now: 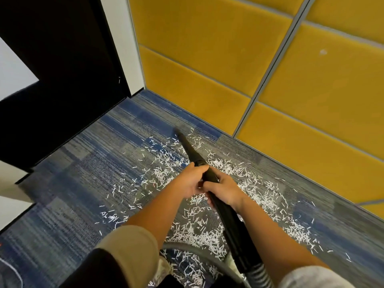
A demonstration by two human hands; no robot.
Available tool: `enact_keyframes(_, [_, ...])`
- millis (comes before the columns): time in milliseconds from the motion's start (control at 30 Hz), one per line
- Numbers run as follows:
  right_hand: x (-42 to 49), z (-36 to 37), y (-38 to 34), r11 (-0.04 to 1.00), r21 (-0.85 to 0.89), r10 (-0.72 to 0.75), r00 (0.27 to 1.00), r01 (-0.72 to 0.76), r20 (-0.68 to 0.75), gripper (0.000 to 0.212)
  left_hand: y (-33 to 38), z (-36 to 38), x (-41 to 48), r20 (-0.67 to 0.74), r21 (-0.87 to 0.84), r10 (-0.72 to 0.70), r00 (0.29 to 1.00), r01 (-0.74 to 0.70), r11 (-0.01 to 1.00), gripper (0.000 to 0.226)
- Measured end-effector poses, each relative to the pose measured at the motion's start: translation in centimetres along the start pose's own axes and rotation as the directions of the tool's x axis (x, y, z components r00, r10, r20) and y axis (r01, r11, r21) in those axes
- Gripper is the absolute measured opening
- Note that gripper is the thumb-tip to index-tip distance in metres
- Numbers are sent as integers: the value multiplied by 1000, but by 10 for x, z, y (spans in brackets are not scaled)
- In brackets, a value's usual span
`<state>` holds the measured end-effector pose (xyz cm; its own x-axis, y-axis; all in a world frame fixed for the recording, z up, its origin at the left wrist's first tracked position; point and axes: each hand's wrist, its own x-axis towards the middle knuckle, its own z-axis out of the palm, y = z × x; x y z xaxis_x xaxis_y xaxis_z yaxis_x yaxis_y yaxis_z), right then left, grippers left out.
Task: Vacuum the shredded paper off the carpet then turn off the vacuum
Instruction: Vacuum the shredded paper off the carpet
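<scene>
Matt woven carpet [87, 163] strewn with white shredded paper [207, 238]; smooth black plastic vacuum wand [226, 213] (faintly glossy), joined near to a ribbed hose [259, 276]; yellow felt-like wall panels [207, 59] are seen far right.

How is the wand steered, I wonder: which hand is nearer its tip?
Left. The left hand grips the wand farther forward, closer to the tip. The right hand grips right behind it, toward the hose.

White shredded paper [203, 238] litters blue-grey carpet [83, 183] around black vacuum wand [191, 150].
</scene>
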<state>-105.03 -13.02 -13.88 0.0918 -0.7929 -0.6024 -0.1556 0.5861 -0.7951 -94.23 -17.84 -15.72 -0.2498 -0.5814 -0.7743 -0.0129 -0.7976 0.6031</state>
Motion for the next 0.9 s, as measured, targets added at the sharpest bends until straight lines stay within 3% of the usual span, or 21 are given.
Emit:
enact_keyframes(433, [-8, -133, -9, 993, -117, 34, 996, -25, 77, 29, 20, 132, 41, -94, -133, 5, 996, -17, 991, 58])
enact_keyframes(533, [-11, -156, -11, 993, -99, 78, 985, -63, 151, 33, 29, 153, 49, -146, -204, -27, 989, -4, 979, 46])
enact_keyframes(733, [-10, -188, -8, 983, -132, 157, 959, -128, 237, 61, 32, 168, 60, -218, -257, -60, 974, 2, 966, 29])
enact_keyframes(900, [-7, -212, -22, 979, 9, 195, 942, -205, 275, 48, 45, 186, 75, -246, -222, -35, 969, -22, 975, 30])
